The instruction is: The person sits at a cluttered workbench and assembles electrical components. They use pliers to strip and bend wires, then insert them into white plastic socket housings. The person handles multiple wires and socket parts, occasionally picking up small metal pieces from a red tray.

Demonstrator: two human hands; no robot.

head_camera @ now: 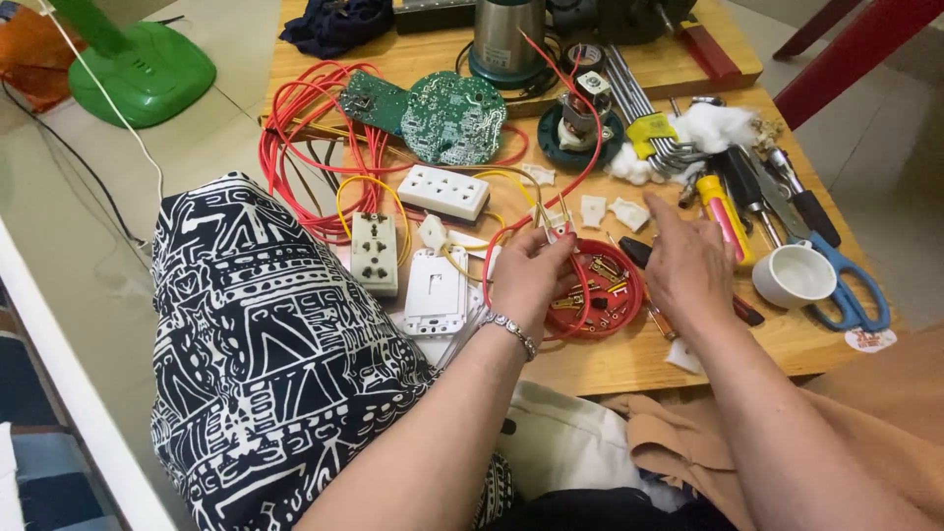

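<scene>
The left hand [529, 278] hovers over the near middle of the wooden worktop [629, 364], its fingers [547, 239] pressed together on a thin yellow-and-red wire [551, 218] just above the rim of a shallow red dish [593, 290]. The dish sits between both hands and holds small brass screws and contacts. The right hand [688, 265] hangs just to the right of the dish, fingers loosely spread and holding nothing, the forefinger pointing up-left.

Open room is scarce. A bare strip of wood runs along the near edge below the dish, with one small white scrap [680, 356] on it; everything further back is crowded. Left of the left hand lie a white switch plate [436, 291] and a white socket [375, 253], both close to the worktop's left edge, where a knee in black-and-white patterned cloth [265, 354] presses against it. A white multi-socket block [442, 192] lies behind them, ringed by loops of red cable [295, 147]. A green circuit board [438, 116] lies further back.

To the right, a white cup [795, 275] and blue-handled scissors [851, 290] sit near the right edge, with a small round white-and-red sticker [870, 340] at the near right corner. A yellow marker-shaped tool [726, 216] lies beside the right hand, and a yellow holder [651, 130] clasps a set of hex keys. A green fan base [147, 74] stands on the floor to the far left.
</scene>
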